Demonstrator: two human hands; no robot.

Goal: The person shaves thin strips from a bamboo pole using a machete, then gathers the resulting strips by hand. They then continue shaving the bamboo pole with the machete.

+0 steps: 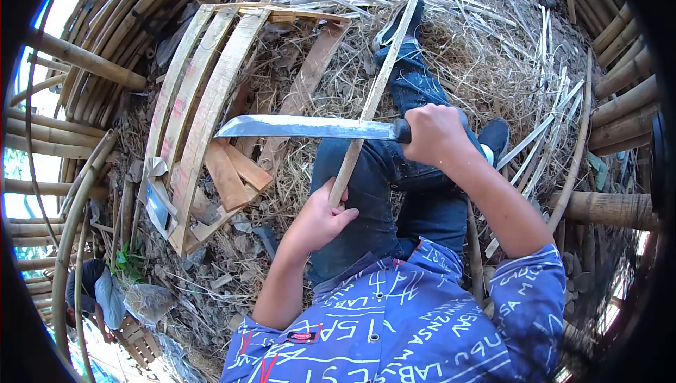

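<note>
My right hand point(438, 135) is closed round the dark handle of a machete point(303, 127). Its long pale blade points left and lies across a bamboo strip point(382, 73). The lower end of that strip is in my left hand point(325, 220), fingers wrapped round it with the thumb along its side. From there the strip runs up and slightly right, over my bent leg point(352, 172) and past my shoe point(401, 27). The blade crosses the strip a short way above my left hand.
A slatted wooden pallet point(211, 94) lies at the left, with loose board pieces point(229, 172) beside it. Shavings point(451, 52) and split strips point(539, 136) litter the ground. Bamboo poles point(98, 63) wall both sides. Another person point(98, 291) is at the lower left.
</note>
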